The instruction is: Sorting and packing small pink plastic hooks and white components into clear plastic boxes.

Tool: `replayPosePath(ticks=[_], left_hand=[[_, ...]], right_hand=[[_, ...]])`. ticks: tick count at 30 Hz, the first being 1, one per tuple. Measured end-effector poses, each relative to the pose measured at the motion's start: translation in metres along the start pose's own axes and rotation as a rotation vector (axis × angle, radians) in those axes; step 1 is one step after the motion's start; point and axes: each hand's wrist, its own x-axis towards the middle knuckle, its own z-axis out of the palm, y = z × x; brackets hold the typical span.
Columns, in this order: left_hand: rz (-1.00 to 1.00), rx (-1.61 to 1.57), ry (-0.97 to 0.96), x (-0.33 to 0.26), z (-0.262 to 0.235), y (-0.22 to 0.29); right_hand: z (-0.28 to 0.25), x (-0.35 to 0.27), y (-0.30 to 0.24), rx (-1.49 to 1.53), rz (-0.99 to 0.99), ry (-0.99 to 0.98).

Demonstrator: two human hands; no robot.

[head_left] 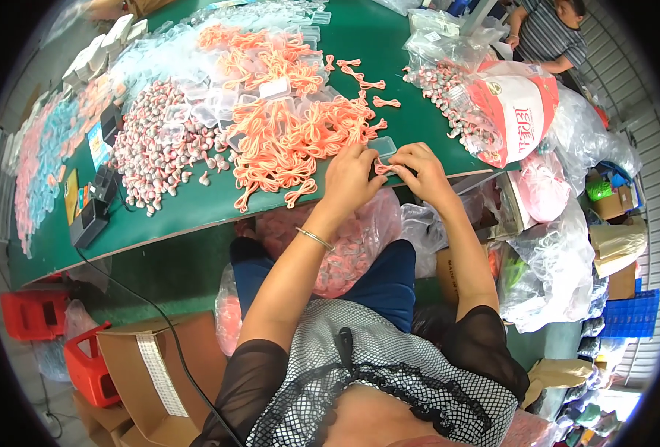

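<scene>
At the table's near edge my left hand [349,177] and my right hand [422,174] face each other, fingers pinched. Between them is a small orange cord bundle [383,167], gripped from both sides and partly hidden by the fingertips. Just beyond the fingers lies a small clear plastic box [383,146] on the green tabletop. A big heap of looped orange cord bundles [292,138] spreads to the left of my left hand, close to its knuckles. Several single bundles lie apart beyond the hands.
Left of the cord heap is a pile of small round red-and-white pieces [162,141]. Clear plastic boxes [173,56] cover the far left table. A red-and-white sack [520,112] lies at the right end, with another person [553,33] behind. Cardboard boxes [167,372] stand below.
</scene>
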Motion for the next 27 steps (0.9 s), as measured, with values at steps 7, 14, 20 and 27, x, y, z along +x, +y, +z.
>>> replayPosePath(ticks=[7,14,20,27], left_hand=[[0.011,0.001,0.025,0.0,0.002,0.0],[-0.04,0.021,-0.025,0.0,-0.002,0.006],[-0.024,0.023,-0.017,0.0,-0.001,0.003],[-0.011,0.017,0.0,0.0,0.0,0.005]], right_hand=[[-0.007,0.008,0.003,0.068,0.092,-0.031],[-0.006,0.012,0.0,-0.086,0.131,-0.116],[-0.02,0.013,0.001,0.146,0.264,-0.16],[-0.021,0.014,0.001,0.09,0.13,-0.185]])
